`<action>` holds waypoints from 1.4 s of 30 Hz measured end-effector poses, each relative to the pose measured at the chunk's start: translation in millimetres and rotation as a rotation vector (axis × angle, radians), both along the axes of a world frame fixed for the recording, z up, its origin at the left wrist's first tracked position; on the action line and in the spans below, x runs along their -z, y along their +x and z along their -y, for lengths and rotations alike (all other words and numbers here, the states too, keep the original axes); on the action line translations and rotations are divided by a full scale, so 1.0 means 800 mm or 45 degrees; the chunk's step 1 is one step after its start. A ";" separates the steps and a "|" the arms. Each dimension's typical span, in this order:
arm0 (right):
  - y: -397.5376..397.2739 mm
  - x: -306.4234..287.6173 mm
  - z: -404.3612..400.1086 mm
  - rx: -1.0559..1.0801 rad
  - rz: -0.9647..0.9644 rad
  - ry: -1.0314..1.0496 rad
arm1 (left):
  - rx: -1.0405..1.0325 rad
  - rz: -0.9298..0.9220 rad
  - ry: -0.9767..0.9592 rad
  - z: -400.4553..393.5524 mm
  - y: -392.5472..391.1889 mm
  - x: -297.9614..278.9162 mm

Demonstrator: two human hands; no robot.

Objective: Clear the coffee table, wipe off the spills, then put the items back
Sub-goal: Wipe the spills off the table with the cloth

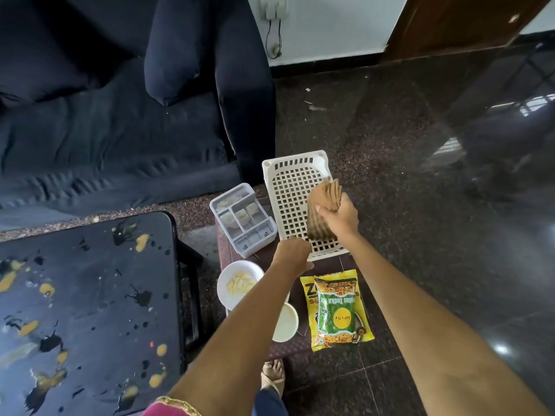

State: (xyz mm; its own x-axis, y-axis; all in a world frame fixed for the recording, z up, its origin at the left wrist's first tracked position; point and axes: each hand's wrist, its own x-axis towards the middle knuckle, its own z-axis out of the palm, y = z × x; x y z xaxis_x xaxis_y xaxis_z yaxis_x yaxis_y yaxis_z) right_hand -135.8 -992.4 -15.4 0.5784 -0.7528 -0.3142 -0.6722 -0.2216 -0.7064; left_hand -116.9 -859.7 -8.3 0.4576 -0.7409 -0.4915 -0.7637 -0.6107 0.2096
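At the far left stands the coffee table point(84, 310), a dark top spattered with yellow and black spills from its near edge up to its far right corner, and bare of other things. Behind it runs a dark sofa point(114, 121) with a cushion point(180, 49) leaning against its right arm. To the right of the table, a low maroon stool point(288, 348) on the floor carries the cleared things. At its far left corner sits a grey divided organizer point(243, 220), its long axis running from near right to far left. Just nearer, at the stool's left edge, is a white bowl point(231, 286) with pale slices in it, and nearer still a white cup point(285, 324), partly hidden by the left forearm. The left hand point(292, 253) is clenched on the near rim of a white lattice tray point(292, 187), whose long axis runs away from the person and which overhangs the stool's far edge. The right hand point(341, 219) grasps a stack of brown coasters point(326, 210) held on edge over the tray's right side, the stack's long axis pointing from the tray's near edge towards its far right corner. Near the stool's right edge lie two snack packets point(336, 313), a green one on top of a yellow one, lengthwise towards the person. A sandalled foot point(272, 375) shows below the stool.
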 end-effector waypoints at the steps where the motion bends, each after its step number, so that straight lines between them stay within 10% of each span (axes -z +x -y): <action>1: 0.000 -0.009 0.001 0.092 0.117 0.150 | -0.117 -0.063 -0.059 -0.003 0.000 -0.002; 8: 0.003 -0.096 -0.039 -0.042 0.407 0.615 | -1.343 -0.441 -1.133 -0.041 0.007 -0.065; 14: 0.064 -0.163 -0.166 -0.507 0.334 0.660 | -2.074 -0.955 -1.561 -0.148 0.056 -0.120; 23: 0.066 -0.121 -0.476 -0.379 0.281 1.355 | -2.058 -1.351 -1.593 -0.455 0.062 -0.102; 29: 0.037 -0.086 -0.596 -0.389 -0.018 1.245 | -2.119 -1.207 -1.353 -0.600 0.031 -0.068; 35: 0.005 -0.032 -0.618 -0.371 -0.242 0.593 | -1.675 -0.544 -0.270 -0.660 -0.001 -0.012; 42: -0.004 0.039 -0.573 -0.530 -0.235 -0.158 | -1.519 -0.200 0.030 -0.688 0.002 0.049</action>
State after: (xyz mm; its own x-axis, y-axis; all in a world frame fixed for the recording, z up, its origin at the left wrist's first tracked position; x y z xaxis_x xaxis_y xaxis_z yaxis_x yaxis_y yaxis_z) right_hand -139.2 -533.6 -46.3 0.7820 -0.5073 -0.3621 -0.6201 -0.5743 -0.5346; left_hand -115.4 -308.9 -47.4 0.7828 0.1185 -0.6108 0.3179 -0.9201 0.2289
